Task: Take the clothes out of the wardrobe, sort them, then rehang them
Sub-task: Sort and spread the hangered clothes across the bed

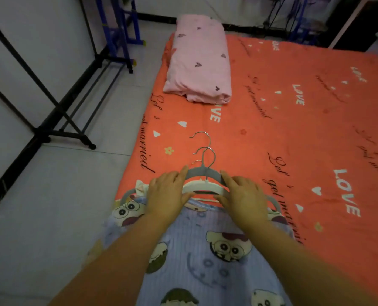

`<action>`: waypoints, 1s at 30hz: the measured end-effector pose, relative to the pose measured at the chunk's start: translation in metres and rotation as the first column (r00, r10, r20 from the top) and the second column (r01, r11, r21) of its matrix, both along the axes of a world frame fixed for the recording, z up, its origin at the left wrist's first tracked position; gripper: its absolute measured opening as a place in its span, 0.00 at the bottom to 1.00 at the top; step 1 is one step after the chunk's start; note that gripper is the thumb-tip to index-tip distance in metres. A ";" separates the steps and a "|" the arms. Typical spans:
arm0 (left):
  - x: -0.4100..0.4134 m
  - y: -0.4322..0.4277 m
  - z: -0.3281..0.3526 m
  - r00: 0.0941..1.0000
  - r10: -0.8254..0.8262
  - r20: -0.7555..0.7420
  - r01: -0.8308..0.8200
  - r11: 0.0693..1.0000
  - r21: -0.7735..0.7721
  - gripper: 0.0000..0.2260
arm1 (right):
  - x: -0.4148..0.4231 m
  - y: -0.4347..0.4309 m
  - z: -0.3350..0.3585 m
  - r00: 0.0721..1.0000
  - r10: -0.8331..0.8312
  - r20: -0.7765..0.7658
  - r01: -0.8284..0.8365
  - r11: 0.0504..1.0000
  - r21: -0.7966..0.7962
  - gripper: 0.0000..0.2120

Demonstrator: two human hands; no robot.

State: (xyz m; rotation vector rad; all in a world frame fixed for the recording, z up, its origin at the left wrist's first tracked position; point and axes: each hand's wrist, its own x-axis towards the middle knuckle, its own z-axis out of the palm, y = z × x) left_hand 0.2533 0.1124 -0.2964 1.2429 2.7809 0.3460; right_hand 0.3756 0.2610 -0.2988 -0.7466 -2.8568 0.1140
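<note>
- Sorting step, by my reckoning: clothes (205, 250) lie on the bed (294, 129); hangers (203, 188) are stacked at the collar, hooks pointing away
- Left hand (168, 193) and right hand (243, 195) bracket the hangers; fingers apart, nearly straight, resting rather than clamped
- Next probably calls for gripping one hanger and freeing it; the rack (60, 132) stands well apart, leftward
</note>
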 end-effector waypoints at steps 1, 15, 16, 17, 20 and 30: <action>-0.003 0.003 -0.019 0.999 0.027 0.026 -0.026 0.999 -0.036 0.33 | -0.006 0.001 -0.016 0.997 -0.034 0.073 0.037 0.999 -0.040 0.33; 0.011 -0.012 -0.209 0.999 0.030 -0.038 -0.032 0.997 -0.067 0.35 | 0.018 -0.019 -0.211 0.975 -0.082 0.209 0.100 0.992 -0.078 0.27; 0.010 -0.012 -0.212 0.999 0.031 -0.043 -0.034 0.997 -0.075 0.35 | 0.018 -0.018 -0.213 0.975 -0.091 0.203 0.109 0.991 -0.080 0.27; 0.010 -0.012 -0.214 0.999 0.033 -0.041 -0.036 0.995 -0.089 0.35 | 0.017 -0.018 -0.215 0.973 -0.094 0.212 0.115 0.989 -0.091 0.27; 0.008 -0.012 -0.218 0.999 0.032 -0.041 -0.036 0.993 -0.111 0.35 | 0.016 -0.018 -0.217 0.964 -0.092 0.250 0.122 0.987 -0.109 0.27; 0.004 -0.008 -0.174 0.972 0.039 0.231 0.059 0.913 -0.403 0.37 | 0.019 -0.015 -0.163 0.866 0.036 0.498 0.154 0.929 -0.336 0.28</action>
